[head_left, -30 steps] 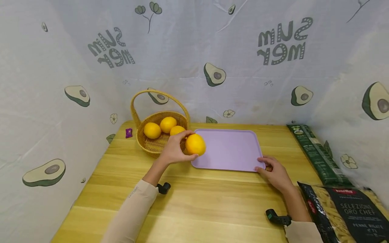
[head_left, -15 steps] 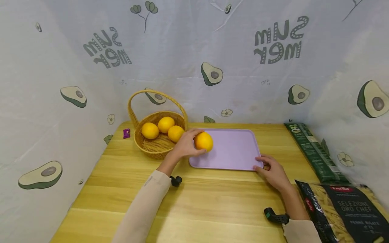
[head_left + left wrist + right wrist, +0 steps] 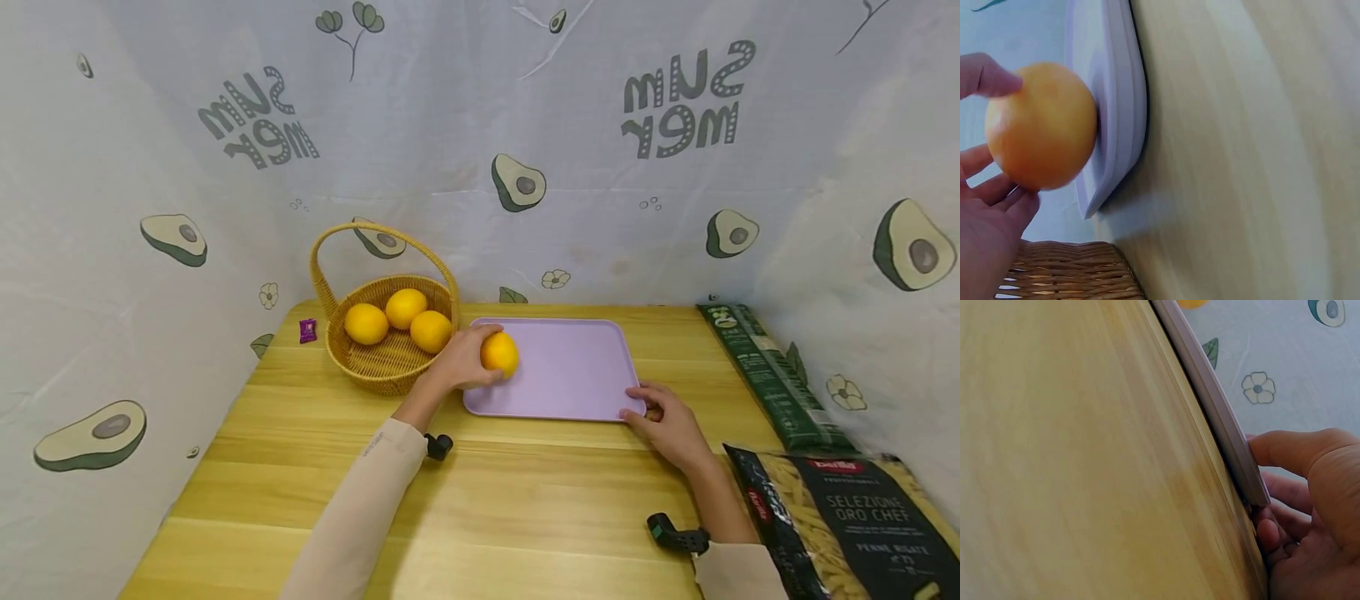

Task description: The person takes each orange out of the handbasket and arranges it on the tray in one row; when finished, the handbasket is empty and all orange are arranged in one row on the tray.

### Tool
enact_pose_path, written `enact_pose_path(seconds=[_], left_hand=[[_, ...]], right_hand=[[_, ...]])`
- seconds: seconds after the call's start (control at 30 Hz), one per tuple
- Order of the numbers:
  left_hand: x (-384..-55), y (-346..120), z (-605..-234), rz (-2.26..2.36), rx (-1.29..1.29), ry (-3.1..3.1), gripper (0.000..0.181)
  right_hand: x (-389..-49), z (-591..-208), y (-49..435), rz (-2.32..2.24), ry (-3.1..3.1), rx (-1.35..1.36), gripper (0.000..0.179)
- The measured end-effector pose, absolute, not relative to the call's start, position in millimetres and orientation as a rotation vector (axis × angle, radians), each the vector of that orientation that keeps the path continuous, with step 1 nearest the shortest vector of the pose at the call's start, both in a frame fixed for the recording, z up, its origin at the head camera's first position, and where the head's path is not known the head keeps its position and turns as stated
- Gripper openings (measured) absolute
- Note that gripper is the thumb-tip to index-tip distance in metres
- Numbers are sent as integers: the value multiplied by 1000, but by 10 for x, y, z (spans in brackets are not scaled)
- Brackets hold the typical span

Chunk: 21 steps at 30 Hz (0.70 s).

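Observation:
My left hand (image 3: pixel 459 362) grips an orange (image 3: pixel 501 355) between thumb and fingers at the left end of a lilac tray (image 3: pixel 570 367). In the left wrist view the orange (image 3: pixel 1044 128) sits very low behind the tray's rim (image 3: pixel 1124 87); whether it touches the floor of the tray, I cannot tell. My right hand (image 3: pixel 669 427) holds the tray's near right corner. The right wrist view has that hand's thumb (image 3: pixel 1285 450) on the rim, with fingers curled beneath the corner. Three more oranges (image 3: pixel 407 309) lie in a wicker basket (image 3: pixel 382 362) left of the tray.
Left of the basket lies a small purple wrapped sweet (image 3: pixel 307 331). Along the right side of the wooden table (image 3: pixel 525 500) are a long green packet (image 3: pixel 776 375) and a bag of penne pasta (image 3: pixel 862 525). A printed cloth (image 3: pixel 435 125) hangs behind and at the sides.
My left hand has carried the orange rightward from beside the basket and lowered it at the tray's left end. The right hand stays at the tray corner. The head view has shifted slightly.

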<state>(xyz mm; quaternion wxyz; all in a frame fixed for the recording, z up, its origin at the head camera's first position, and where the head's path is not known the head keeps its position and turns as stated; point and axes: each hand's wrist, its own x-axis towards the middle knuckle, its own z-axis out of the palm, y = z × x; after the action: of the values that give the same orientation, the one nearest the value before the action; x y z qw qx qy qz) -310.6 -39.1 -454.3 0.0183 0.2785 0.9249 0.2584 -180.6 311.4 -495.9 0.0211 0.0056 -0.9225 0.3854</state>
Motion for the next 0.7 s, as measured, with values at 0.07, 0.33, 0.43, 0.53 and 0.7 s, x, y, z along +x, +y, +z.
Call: enact_pose_path(seconds=[0.07, 0.33, 0.43, 0.53, 0.7], left_hand=[[-3082, -386, -4547, 799, 878, 2887, 84], [-3042, -385, -4645, 838, 909, 2944, 86], [-3041, -390, -4671, 852, 888, 2949, 87], [-3039, -398, -4679, 856, 877, 2950, 89], [-3026, -413, -4680, 862, 896, 2950, 89]], right_hand=[[-1808, -4957, 3112, 1189, -2862, 17, 54], [-1806, -4954, 3104, 1210, -2861, 15, 53], [-1804, -4955, 3104, 1211, -2864, 10, 53], [-1805, -4953, 3105, 1210, -2866, 8, 54], [-1811, -4950, 3111, 1207, -2869, 12, 54]])
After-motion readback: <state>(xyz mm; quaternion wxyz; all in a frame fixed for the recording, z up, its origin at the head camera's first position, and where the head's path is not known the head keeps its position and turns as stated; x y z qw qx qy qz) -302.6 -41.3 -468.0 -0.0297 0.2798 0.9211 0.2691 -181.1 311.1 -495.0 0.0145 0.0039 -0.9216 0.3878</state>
